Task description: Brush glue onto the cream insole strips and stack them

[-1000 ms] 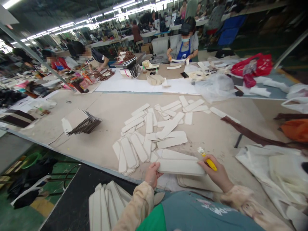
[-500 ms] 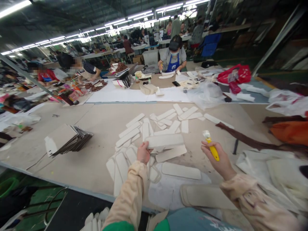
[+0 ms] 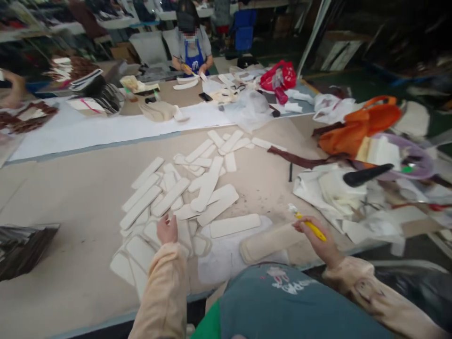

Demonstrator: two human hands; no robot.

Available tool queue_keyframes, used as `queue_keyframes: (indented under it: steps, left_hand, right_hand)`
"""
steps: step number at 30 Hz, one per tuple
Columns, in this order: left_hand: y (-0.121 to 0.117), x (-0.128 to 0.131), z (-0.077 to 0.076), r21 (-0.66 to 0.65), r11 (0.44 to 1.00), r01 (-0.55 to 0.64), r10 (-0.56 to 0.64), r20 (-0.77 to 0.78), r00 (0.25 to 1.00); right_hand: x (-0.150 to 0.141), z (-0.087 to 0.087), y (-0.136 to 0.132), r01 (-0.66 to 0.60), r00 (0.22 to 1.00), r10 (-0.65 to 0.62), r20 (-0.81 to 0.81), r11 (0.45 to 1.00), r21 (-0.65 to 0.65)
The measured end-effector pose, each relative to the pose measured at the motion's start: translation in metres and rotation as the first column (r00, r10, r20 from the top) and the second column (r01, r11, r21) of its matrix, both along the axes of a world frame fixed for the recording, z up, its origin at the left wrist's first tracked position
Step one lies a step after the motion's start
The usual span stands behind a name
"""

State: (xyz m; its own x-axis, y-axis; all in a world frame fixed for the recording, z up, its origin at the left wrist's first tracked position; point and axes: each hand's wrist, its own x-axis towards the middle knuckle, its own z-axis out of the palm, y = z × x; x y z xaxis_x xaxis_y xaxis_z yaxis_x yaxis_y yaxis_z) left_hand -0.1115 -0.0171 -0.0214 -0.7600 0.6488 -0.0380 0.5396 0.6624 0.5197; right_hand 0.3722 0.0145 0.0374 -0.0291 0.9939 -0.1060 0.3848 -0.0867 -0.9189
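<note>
My left hand (image 3: 167,230) is over the near left part of a spread of off-white, round-ended strips (image 3: 235,225). Its fingers are slightly bent and apart, and I see nothing held between them. One slanted strip (image 3: 172,197) lies just beyond the fingertips. In my right hand (image 3: 323,242) is a small yellow-handled brush (image 3: 312,229), gripped by the handle, its tip coated in something white and pointing up to the left. Below it, a stack of longer beige strips (image 3: 268,242) rests near the table's front edge, partly on a white sheet (image 3: 221,269).
A dark-edged stack of panels (image 3: 26,249) sits at the left. On the right are a brown strap (image 3: 303,160), an orange bag (image 3: 360,129), a purple basin (image 3: 423,157) and white cloth (image 3: 328,197). Across the table, a co-worker in a blue apron (image 3: 194,61) handles strips.
The strip my left hand was holding has been let go among the others. My view has turned right and downward. The right hand still has the brush, now lower over the stack.
</note>
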Motion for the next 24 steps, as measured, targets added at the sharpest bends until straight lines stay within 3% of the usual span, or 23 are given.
queue_keyframes:
  steps: [2,5,7,9,13,16,24]
  left_hand:
    - [-0.021,0.048,-0.012,0.126,0.953,0.275,-0.285,0.07,0.956]
    - [-0.054,0.13,-0.019,0.256,0.71,0.656,-0.688,0.054,0.723]
    - [-0.069,0.176,-0.02,0.264,0.558,0.787,-0.825,0.075,0.56]
    - [-0.074,0.207,-0.021,0.213,0.5,0.839,-0.866,0.113,0.487]
    - [-0.071,0.233,-0.024,0.092,0.491,0.866,-0.864,0.181,0.471]
    - [-0.068,0.239,-0.028,0.037,0.518,0.855,-0.843,0.193,0.502]
    - [-0.07,0.247,-0.03,0.012,0.58,0.815,-0.802,0.186,0.568]
  right_hand:
    - [0.013,0.0,-0.017,0.038,0.998,-0.039,-0.057,0.999,-0.024]
    - [0.025,-0.002,-0.037,0.029,0.996,-0.033,-0.077,0.999,-0.044]
    - [0.028,-0.004,-0.044,0.005,0.995,-0.012,-0.099,0.997,-0.072]
    - [0.027,-0.006,-0.048,-0.026,0.989,0.006,-0.147,0.991,-0.131]
    - [0.018,-0.012,-0.049,-0.043,0.966,-0.03,-0.257,0.961,-0.273]
    - [0.015,-0.019,-0.051,-0.087,0.956,-0.009,-0.294,0.946,-0.311]
    - [0.018,-0.023,-0.051,-0.298,0.945,0.254,-0.204,0.929,-0.221]
